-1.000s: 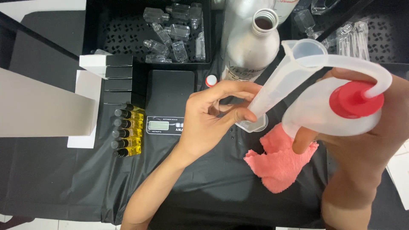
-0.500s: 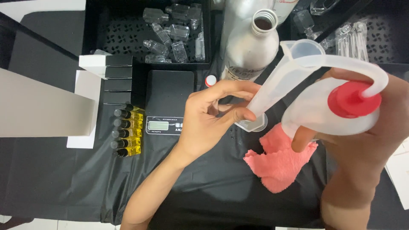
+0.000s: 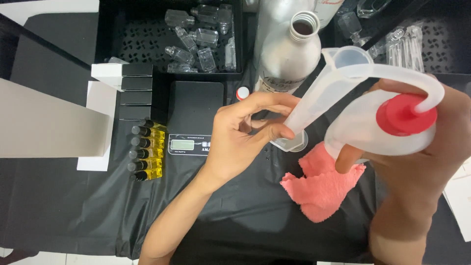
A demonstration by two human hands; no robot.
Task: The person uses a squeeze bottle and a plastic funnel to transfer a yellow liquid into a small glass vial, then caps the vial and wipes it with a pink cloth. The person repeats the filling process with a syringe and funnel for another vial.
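My right hand (image 3: 422,162) grips a translucent plastic wash bottle (image 3: 365,127) with a red cap (image 3: 405,118) and a bent spout tube. The tube's tip rests over the mouth of a clear plastic measuring cylinder (image 3: 324,88). My left hand (image 3: 245,135) holds that cylinder near its base, tilted, with its foot close to the black table cover. A pink cloth (image 3: 321,189) lies crumpled under the bottle.
A black digital scale (image 3: 194,118) sits left of my left hand. Several small bottles of yellow liquid (image 3: 147,157) lie beside it. An open silver metal bottle (image 3: 289,54) stands behind. A black tray (image 3: 113,29) holds several empty clear bottles. Small boxes (image 3: 122,83) are stacked at left.
The wash bottle has shifted very slightly left and down. Both hands keep the same hold.
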